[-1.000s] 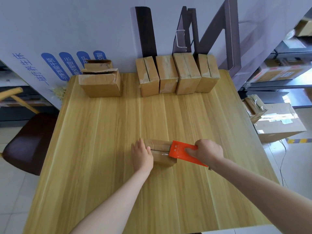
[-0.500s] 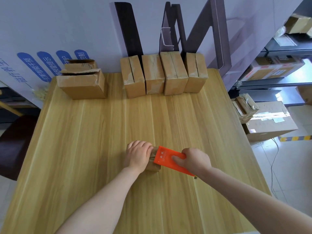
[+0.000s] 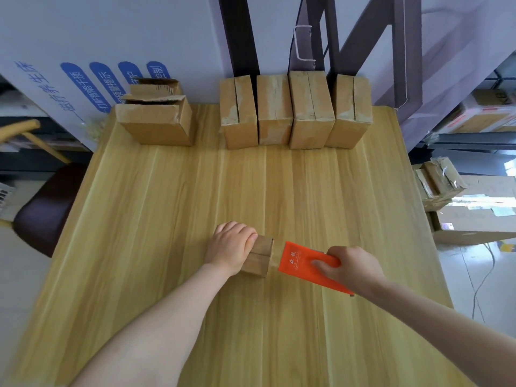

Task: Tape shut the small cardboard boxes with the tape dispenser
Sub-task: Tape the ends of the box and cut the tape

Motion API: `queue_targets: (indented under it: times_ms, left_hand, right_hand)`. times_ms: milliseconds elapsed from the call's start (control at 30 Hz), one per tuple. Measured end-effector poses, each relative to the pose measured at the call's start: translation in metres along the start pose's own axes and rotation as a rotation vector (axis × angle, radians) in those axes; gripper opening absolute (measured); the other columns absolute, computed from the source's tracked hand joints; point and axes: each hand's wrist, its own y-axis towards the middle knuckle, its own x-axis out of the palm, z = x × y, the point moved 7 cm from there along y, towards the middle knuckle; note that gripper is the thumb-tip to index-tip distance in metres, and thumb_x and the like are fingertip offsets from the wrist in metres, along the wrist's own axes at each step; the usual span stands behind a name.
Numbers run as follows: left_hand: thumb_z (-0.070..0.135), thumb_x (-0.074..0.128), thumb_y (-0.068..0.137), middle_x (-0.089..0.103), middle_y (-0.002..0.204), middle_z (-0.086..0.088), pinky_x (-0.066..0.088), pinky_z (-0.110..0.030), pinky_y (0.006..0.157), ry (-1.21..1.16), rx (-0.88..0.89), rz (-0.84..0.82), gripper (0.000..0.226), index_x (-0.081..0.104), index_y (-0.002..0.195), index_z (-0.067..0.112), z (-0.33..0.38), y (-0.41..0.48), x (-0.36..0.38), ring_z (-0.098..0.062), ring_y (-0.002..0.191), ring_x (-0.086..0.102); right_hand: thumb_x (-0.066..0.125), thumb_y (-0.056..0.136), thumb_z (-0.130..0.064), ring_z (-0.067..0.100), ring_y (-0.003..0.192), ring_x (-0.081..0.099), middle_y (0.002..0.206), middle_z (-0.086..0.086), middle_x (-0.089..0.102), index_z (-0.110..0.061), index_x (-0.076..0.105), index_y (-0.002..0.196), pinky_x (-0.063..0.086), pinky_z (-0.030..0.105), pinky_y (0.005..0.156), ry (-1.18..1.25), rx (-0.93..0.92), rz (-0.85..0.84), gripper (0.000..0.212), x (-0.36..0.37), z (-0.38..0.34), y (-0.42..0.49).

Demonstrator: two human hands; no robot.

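Near the table's near edge, left hand (image 3: 231, 247) presses down the small brown cardboard box (image 3: 261, 255); right hand (image 3: 353, 265) grips the orange plastic tape dispenser (image 3: 303, 262) just beside it: draw tape taut over 1 seam

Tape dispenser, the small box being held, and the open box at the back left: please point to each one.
Tape dispenser (image 3: 300, 261), head view, orange flat side.
Small box (image 3: 261, 256), head view, end face.
Open box (image 3: 156, 127), head view, front wall.
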Motion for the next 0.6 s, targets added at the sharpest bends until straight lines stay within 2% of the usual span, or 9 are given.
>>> queue_targets:
  times_ms: [67,300,433,600]
  left_hand:
    - [0.042,0.018,0.099,0.063,0.096,0.013,0.034,-0.031,0.092,0.003,-0.004,-0.005,0.047,0.063,0.097,0.028,0.001,0.0,0.0,-0.014,0.096,0.053]
    - [0.039,0.022,0.099,0.063,0.093,0.013,0.036,-0.031,0.092,0.011,-0.019,0.02,0.043,0.063,0.093,0.028,0.001,-0.001,0.0,-0.015,0.093,0.054]
    - [0.04,0.021,0.099,0.062,0.092,0.014,0.035,-0.031,0.093,0.02,-0.028,0.016,0.043,0.062,0.092,0.029,0.001,-0.001,0.0,-0.015,0.093,0.053]
    - [0.045,0.015,0.099,0.062,0.095,0.015,0.034,-0.03,0.096,-0.001,-0.016,-0.001,0.05,0.062,0.095,0.029,0.003,-0.001,-0.001,-0.013,0.096,0.053]
  right_hand:
    - [0.05,0.083,-0.066,0.012,0.065,0.061,0.065,-0.009,0.059,-0.024,0.06,0.076,0.037,0.021,0.047,-0.037,0.004,-0.007,0.043,0.001,0.004,-0.002]
    - [0.045,0.086,-0.064,0.02,0.066,0.068,0.071,-0.004,0.061,-0.02,0.056,0.072,0.037,0.022,0.045,-0.114,0.009,-0.144,0.047,0.007,-0.034,0.022]
    - [0.049,0.086,-0.06,0.02,0.072,0.061,0.072,-0.004,0.057,-0.019,0.05,0.068,0.038,0.025,0.054,-0.183,0.019,-0.169,0.045,-0.007,-0.053,0.041]
    - [0.055,0.082,-0.064,0.017,0.074,0.059,0.079,-0.005,0.059,-0.02,0.051,0.076,0.04,0.025,0.058,-0.115,0.15,-0.276,0.045,-0.013,-0.058,0.053]
